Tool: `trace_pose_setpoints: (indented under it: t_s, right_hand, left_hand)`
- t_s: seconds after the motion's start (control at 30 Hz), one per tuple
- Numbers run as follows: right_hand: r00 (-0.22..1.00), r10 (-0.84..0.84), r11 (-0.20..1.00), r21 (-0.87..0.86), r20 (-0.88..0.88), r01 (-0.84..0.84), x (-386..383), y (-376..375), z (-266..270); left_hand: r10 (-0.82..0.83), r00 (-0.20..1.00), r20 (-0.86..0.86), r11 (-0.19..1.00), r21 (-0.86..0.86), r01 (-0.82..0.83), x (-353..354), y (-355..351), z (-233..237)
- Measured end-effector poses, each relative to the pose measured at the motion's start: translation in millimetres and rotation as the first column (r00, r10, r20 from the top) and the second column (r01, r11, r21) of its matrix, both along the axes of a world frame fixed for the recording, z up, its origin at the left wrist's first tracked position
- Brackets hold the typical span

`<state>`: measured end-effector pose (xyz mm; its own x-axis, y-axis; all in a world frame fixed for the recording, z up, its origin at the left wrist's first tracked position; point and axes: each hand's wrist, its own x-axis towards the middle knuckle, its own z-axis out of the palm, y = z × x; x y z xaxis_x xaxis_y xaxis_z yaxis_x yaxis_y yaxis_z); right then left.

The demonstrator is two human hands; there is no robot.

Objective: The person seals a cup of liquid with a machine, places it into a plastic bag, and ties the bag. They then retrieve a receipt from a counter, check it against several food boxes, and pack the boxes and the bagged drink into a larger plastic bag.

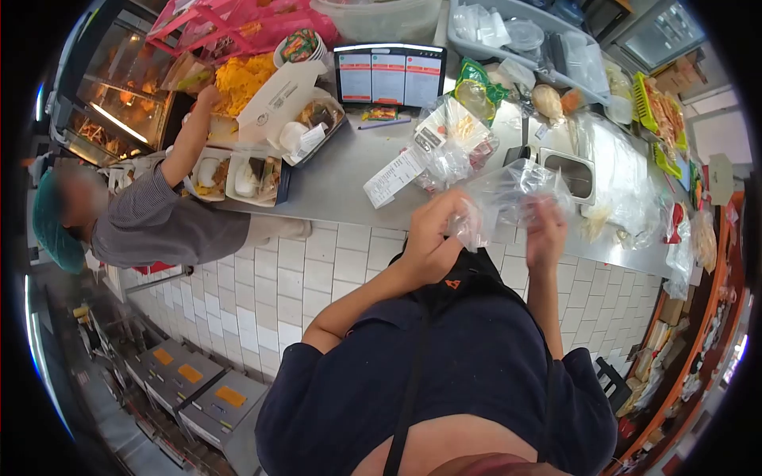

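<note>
Between my two hands a clear plastic bag (508, 190) is held up over the counter's front edge. The fingers of my left hand (438, 236) are curled around one side of it. My right hand (545, 232), slightly blurred, grips the opposite side. Just beyond my left hand lies a packed clear bag (451, 151) with containers inside. A printed receipt (394, 179) sits beside that bag on the steel counter (333, 186). Close behind my right hand is a metal pan (568, 171) set into the counter.
At the left a co-worker (151, 218) reaches toward a heap of yellow food (240, 83). Open food boxes (255, 179) stand near them. A tablet (389, 75) stands at the back. Stacked clear plastic sheets (615, 170) lie right, below a grey bin (528, 47) of lids.
</note>
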<state>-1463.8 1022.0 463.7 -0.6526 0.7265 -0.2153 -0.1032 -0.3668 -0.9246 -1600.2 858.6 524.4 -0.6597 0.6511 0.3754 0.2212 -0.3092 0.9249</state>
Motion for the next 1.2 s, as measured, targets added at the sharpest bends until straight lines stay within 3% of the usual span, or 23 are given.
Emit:
trace_pose_setpoints:
  t_s: [0.07, 0.1, 0.17, 0.27, 0.33, 0.4, 0.43, 0.47, 0.53, 0.57, 0.63, 0.7, 0.77, 0.8, 0.87, 0.9, 0.97, 1.0, 1.07, 1.1, 1.13, 1.17, 1.2]
  right_hand:
    - [0.984, -0.154, 0.987, -0.046, -0.088, 0.151, 7.2, 15.4, -2.1]
    - [0.986, -0.145, 0.988, -0.06, -0.078, 0.14, 9.9, 21.3, -1.1]
    - [0.915, 0.003, 0.962, -0.249, -0.404, -0.113, 17.3, 26.2, 6.3]
    - [0.897, 0.067, 0.985, -0.115, -0.436, -0.129, 9.7, 22.9, 35.5]
    - [0.877, 0.139, 0.979, -0.068, -0.46, -0.19, 18.0, 34.8, 20.8]
    - [0.942, -0.006, 0.998, -0.055, -0.336, -0.014, 15.0, 31.3, 26.1]
    - [0.899, 0.081, 0.995, 0.085, -0.43, -0.049, 7.6, 28.9, 32.9]
    - [0.902, 0.082, 0.995, 0.079, -0.424, -0.053, 9.2, 34.4, 37.7]
    - [0.964, 0.234, 0.96, 0.186, -0.125, -0.209, 14.1, 47.9, 43.8]
    - [0.907, 0.301, 0.948, 0.197, -0.294, -0.251, 5.9, 48.6, 49.3]
    - [0.908, 0.382, 0.914, 0.214, -0.173, -0.344, 3.1, 40.8, 74.6]
    - [0.893, 0.448, 0.878, 0.207, -0.043, -0.431, -5.1, 30.7, 83.8]
    - [0.736, 0.658, 0.753, 0.106, -0.162, -0.65, -22.4, 23.1, 83.8]
    - [0.735, 0.659, 0.752, 0.104, -0.161, -0.651, -25.7, 15.8, 82.5]
    - [0.813, 0.581, 0.803, 0.132, 0.039, -0.581, -32.0, 3.2, 77.4]
    - [0.811, 0.584, 0.801, 0.134, 0.036, -0.583, -36.2, 1.9, 80.0]
    - [0.783, 0.59, 0.791, 0.052, 0.197, -0.61, -45.1, 3.2, 85.7]
    - [0.784, 0.59, 0.792, 0.05, 0.193, -0.609, -42.9, 5.8, 80.0]
    - [0.77, 0.607, 0.793, -0.089, 0.195, -0.603, -31.9, 15.6, 57.1]
    - [0.812, 0.578, 0.815, -0.092, 0.079, -0.572, -29.4, 18.6, 50.3]
    - [0.816, 0.574, 0.818, -0.092, 0.075, -0.567, -28.0, 21.0, 44.0]
    - [0.901, 0.434, 0.898, -0.071, -0.03, -0.435, -26.6, 23.3, 38.4]
    - [0.95, 0.28, 0.955, -0.065, -0.135, -0.29, -26.3, 25.5, 35.9]
  left_hand:
    - [-0.338, 0.87, 0.359, 0.933, 0.007, 0.359, -4.0, -4.1, -18.2]
    - [-0.322, 0.871, 0.372, 0.937, -0.004, 0.349, -4.4, -2.4, -14.6]
    - [-0.459, 0.613, 0.643, 0.888, 0.312, 0.338, -5.1, 3.4, 6.5]
    - [-0.458, 0.649, 0.607, 0.889, 0.317, 0.33, -14.3, 12.2, 27.8]
    - [-0.522, 0.596, 0.611, 0.853, 0.376, 0.362, -18.3, 9.5, 22.3]
    - [-0.475, 0.565, 0.674, 0.872, 0.275, 0.405, -16.2, 8.4, 20.2]
    - [-0.432, 0.624, 0.651, 0.89, 0.195, 0.413, -19.2, 9.8, 19.9]
    - [-0.426, 0.621, 0.658, 0.892, 0.192, 0.409, -20.1, 8.4, 15.6]
    - [-0.357, 0.768, 0.532, 0.895, -0.041, 0.445, -20.6, 5.3, 2.6]
    - [-0.359, 0.768, 0.53, 0.895, -0.039, 0.445, -20.5, 6.7, -1.2]
    - [-0.244, 0.964, 0.109, 0.967, 0.098, 0.234, -18.9, 10.8, -6.8]
    - [-0.214, 0.974, 0.07, 0.976, 0.058, 0.211, -18.5, 12.6, 1.5]
    - [-0.128, 0.99, -0.055, 0.992, -0.027, 0.126, -15.9, 15.7, 4.4]
    - [-0.126, 0.991, -0.053, 0.992, -0.027, 0.125, -14.7, 16.0, 3.5]
    - [-0.031, 0.956, -0.292, 0.989, -0.15, -0.014, -13.8, 15.8, 2.4]
    - [-0.028, 0.955, -0.295, 0.989, -0.15, -0.018, -17.1, 16.6, 7.3]
    - [-0.266, 0.89, -0.37, 0.915, -0.386, 0.112, -31.0, 18.5, 20.0]
    - [-0.268, 0.889, -0.372, 0.914, -0.39, 0.113, -38.1, 17.0, 17.3]
    - [-0.087, 0.95, -0.299, 0.976, -0.218, 0.021, -54.7, 15.3, 0.4]
    - [-0.093, 0.949, -0.302, 0.975, -0.221, 0.025, -62.8, 17.9, -14.8]
    - [-0.002, 0.913, -0.408, 0.927, -0.344, -0.151, -70.7, 20.9, -34.4]
    - [0.068, 0.853, -0.517, 0.838, -0.435, -0.33, -74.9, 21.9, -48.7]
    - [0.064, 0.854, -0.516, 0.838, -0.437, -0.327, -75.7, 21.0, -55.6]
